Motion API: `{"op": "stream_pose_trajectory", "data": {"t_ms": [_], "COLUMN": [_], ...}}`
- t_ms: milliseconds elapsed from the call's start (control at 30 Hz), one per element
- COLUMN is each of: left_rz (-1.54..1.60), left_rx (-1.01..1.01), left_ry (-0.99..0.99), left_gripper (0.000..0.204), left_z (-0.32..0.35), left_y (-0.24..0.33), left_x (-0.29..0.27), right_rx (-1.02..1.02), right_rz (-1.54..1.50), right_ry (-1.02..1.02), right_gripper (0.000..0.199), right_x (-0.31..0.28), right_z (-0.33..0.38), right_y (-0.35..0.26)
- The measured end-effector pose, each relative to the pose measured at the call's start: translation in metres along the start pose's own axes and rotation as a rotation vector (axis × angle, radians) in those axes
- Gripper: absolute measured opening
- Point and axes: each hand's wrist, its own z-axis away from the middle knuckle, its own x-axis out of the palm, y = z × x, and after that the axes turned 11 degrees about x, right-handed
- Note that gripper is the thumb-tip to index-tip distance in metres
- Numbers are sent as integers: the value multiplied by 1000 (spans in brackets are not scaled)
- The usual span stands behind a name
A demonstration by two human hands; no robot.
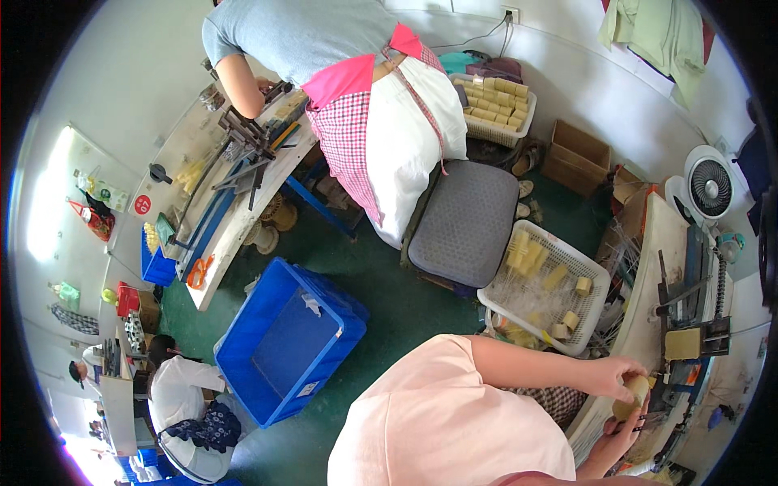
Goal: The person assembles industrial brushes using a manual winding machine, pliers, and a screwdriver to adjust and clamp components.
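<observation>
At the right, both my hands are together over the workbench (653,283). My left hand (613,377) reaches across from the pink sleeve and curls its fingers round the upper side of a pale yellow rounded block (632,398). From below, my right hand (617,442) grips the same block, with dark bands or marks on its fingers. Its exact kind is not clear. Just beyond the hands on the bench stands a dark metal fixture (715,336), with a flat yellowish block (683,344) beside it.
Near my left arm, a white basket (596,312) holds yellow pieces and clear strands. Beyond are a grey cushioned seat (463,223), another basket of yellow blocks (525,130), a cardboard box (575,158), a fan (709,186) and a blue crate (284,340). A co-worker (413,113) bends over another bench.
</observation>
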Motion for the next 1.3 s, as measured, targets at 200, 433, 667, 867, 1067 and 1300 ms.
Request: {"op": "stream_pose_trajectory", "data": {"t_ms": [200,433,667,867,1067,1300], "left_rz": [84,-678,-682,-499,-391,-13], "left_rx": [47,658,802,719,547,88], "left_ry": [38,-9,-195,-204,-228,98], "left_gripper": [66,76,71,71,70,51], "left_z": [-1,0,-15,-8,-15,-28], "left_y": [5,23,-2,2,10,-19], "left_x": [1,-6,6,4,17,0], "right_rx": [29,-8,-51,40,-73,-245], "right_rz": [-8,34,88,-32,160,411], "right_ry": [-17,53,46,147,155,-158], "right_gripper": [21,32,36,25,28,46], "right_x": [-8,-27,-15,-20,-13,-5], "right_z": [-3,-18,-10,-14,-13,-44], "right_y": [8,8,-4,-2,-7,-33]}}
